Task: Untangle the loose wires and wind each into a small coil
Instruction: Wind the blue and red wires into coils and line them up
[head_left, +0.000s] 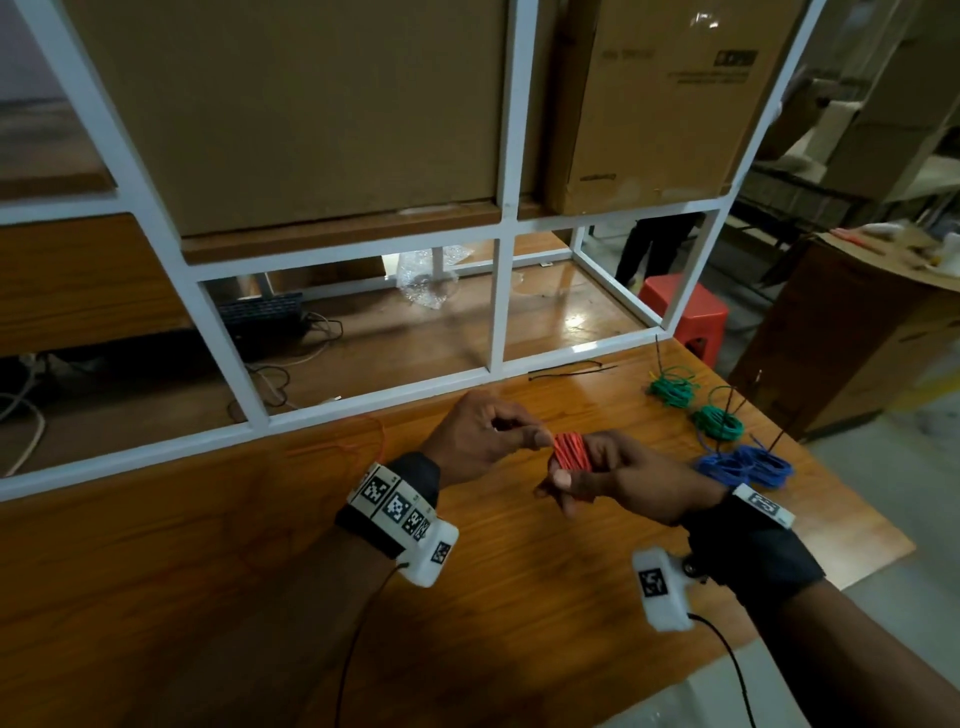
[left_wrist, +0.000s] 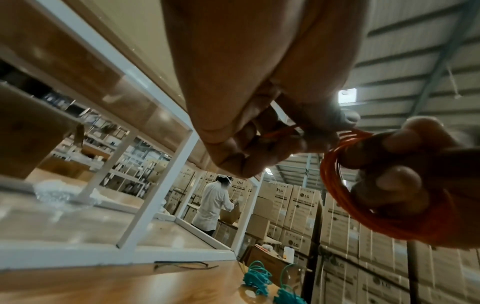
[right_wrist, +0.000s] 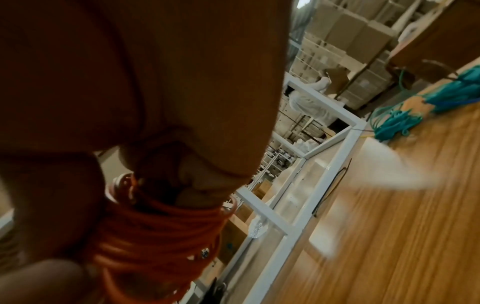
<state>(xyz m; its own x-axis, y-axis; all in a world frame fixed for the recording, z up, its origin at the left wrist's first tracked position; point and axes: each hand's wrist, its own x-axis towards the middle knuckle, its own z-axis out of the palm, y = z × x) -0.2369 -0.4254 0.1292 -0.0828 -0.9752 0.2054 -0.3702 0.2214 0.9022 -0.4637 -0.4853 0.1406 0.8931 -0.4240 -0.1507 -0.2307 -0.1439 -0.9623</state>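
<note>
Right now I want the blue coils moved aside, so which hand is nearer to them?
Right. The right hand, holding the red coil, is just left of the blue coils; the left hand, pinching the red wire, sits farther left.

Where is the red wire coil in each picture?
Head view: the red wire coil sits mid-frame, wound round the right hand, with the left hand pinching its strand.
Left wrist view: right edge.
Right wrist view: bottom left.
Shared landmark: the green coils on the table.
</note>
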